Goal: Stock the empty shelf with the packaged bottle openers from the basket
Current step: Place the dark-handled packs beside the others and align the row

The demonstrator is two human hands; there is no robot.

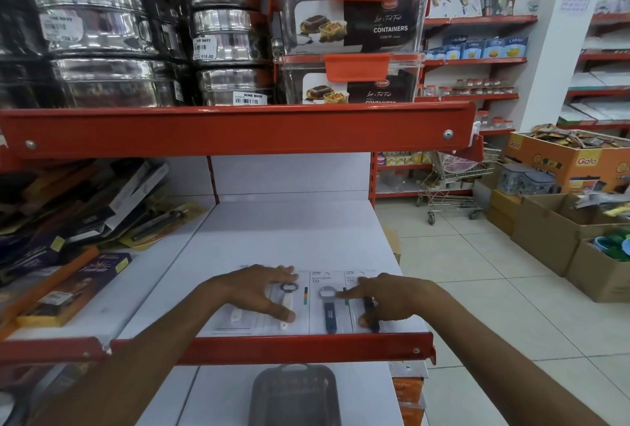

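Several packaged bottle openers lie side by side at the front of the white shelf (289, 231), behind its red lip. My left hand (259, 292) rests flat, fingers spread, on the white-handled opener packs (238, 318). My right hand (392, 299) lies on the rightmost pack, its forefinger touching the head of the dark blue opener (330, 313) in the middle pack. A second dark opener (370, 306) shows under the right hand. The grey basket (295, 395) sits on the shelf below, and its contents cannot be made out.
Boxed knives and flat packs (78, 221) pile on the shelf section to the left. Steel tins (102, 33) and food containers (347, 16) fill the shelf above. Cardboard boxes (545, 234) and a wire trolley (453, 187) stand in the aisle to the right.
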